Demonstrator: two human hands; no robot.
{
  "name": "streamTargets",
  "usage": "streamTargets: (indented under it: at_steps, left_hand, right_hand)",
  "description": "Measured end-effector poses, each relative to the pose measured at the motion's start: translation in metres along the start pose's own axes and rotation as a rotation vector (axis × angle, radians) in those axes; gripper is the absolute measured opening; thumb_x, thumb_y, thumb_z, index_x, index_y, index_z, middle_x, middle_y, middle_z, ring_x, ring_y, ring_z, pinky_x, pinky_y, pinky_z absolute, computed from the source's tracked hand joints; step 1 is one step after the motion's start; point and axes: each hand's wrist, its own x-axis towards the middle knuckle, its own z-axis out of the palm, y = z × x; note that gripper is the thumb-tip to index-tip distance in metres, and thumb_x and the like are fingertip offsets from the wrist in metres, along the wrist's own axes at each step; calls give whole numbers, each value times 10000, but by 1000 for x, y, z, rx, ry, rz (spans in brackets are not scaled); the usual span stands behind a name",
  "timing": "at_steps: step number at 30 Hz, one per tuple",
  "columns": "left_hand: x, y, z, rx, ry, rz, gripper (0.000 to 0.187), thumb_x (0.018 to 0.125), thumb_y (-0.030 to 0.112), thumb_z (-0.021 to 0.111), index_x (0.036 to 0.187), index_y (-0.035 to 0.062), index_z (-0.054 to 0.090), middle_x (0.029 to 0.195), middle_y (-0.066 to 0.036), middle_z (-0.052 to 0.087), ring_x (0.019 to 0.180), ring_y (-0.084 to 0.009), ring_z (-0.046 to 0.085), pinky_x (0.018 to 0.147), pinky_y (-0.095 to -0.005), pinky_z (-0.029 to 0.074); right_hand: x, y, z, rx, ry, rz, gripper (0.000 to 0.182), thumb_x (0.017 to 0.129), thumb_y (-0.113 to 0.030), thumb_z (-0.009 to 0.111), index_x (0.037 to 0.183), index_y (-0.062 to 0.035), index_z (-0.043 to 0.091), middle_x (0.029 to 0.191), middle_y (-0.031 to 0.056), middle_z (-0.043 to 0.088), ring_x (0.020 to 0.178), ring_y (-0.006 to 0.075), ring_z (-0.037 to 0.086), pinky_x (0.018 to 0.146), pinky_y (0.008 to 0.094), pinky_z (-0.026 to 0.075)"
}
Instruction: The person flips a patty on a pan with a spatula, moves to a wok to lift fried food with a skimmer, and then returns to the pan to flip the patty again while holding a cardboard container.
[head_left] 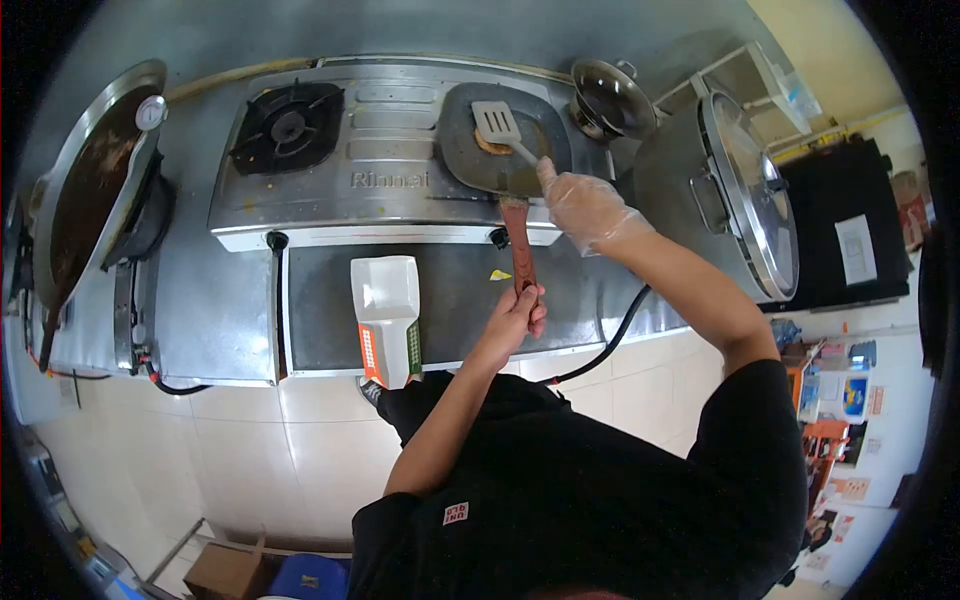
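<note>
My left hand (pixel 516 318) is closed around the reddish-brown handle of a square grill pan (pixel 465 150), which sits on the right burner of the stove. My right hand (pixel 590 208), in a clear plastic glove, grips the handle of a grey slotted spatula (pixel 497 122). The spatula's head lies over a small browned piece of food (pixel 490 142) in the pan and hides most of it. What the food is, I cannot make out.
The Rinnai stove (pixel 390 180) has a bare left burner (pixel 288 125). An open paper food box (pixel 386 290) stands before it. A small steel pot (pixel 612 98) and a large lidded pot (pixel 700 190) are at right. A wok (pixel 95 180) of dark liquid is far left.
</note>
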Motion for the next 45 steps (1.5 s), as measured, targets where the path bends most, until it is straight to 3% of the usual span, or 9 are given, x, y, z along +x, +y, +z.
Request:
streamTargets:
  at_steps: [3,6,16,20,23,26,31,40,45]
  left_hand:
    - [-3,-2,-3,-10,13,9,246,1037,279,396,1083,46,459,703,11,429,586,-115,453,559,-268,393]
    - [-4,-2,-3,-14,30,7,241,1036,272,398,1084,43,457,702,11,428,579,-114,447,554,-266,389]
    - [0,-6,2,9,43,38,243,1032,253,400,1095,24,450,696,12,430,554,-108,443,531,-264,379]
    - [-1,-1,5,15,37,41,248,1031,255,404,1100,23,454,696,13,434,554,-107,449,528,-261,380]
    - [0,-4,4,-10,52,25,251,1031,256,407,1102,21,458,694,13,435,556,-107,454,530,-260,388]
    - [2,-7,2,-10,52,24,255,1031,260,409,1101,20,461,692,11,435,558,-108,458,527,-262,394]
    - [3,-4,3,6,39,7,254,1038,271,390,1121,41,457,717,15,438,603,-114,455,564,-261,391]
    - [6,-1,-4,17,38,25,255,1037,273,392,1129,44,459,713,19,434,596,-107,459,558,-256,392]
    - [4,7,-6,12,30,34,243,1038,267,388,1122,50,455,714,21,427,593,-105,455,556,-255,388]
  right_hand:
    - [16,18,-20,-71,134,-117,271,887,-93,503,1096,78,511,816,179,665,768,291,698,615,382,561]
    - [25,24,-18,-230,231,-257,510,868,-90,505,1314,135,403,800,151,648,677,258,671,571,368,544]
    - [11,-45,8,-149,19,-35,613,798,-82,568,1323,172,376,719,130,652,595,225,676,445,349,509]
    - [28,0,4,-107,129,-114,313,851,-92,556,1111,74,505,776,146,664,695,260,691,559,386,551]
    - [18,31,-24,-41,144,-52,417,887,-95,477,1289,12,476,786,126,647,712,262,657,670,363,533]
    - [1,8,-22,-184,210,-143,313,882,-119,513,1150,41,528,793,99,654,735,222,677,607,342,553]
    - [-5,-14,20,-180,90,-110,543,855,-98,513,1346,109,406,707,114,629,577,234,652,483,380,529]
    - [-10,51,-10,198,188,95,504,886,-117,536,1385,-95,469,949,171,666,884,303,654,794,391,522]
    - [-43,49,-77,306,42,220,295,893,-186,569,1169,-119,648,990,166,674,970,334,631,882,431,486]
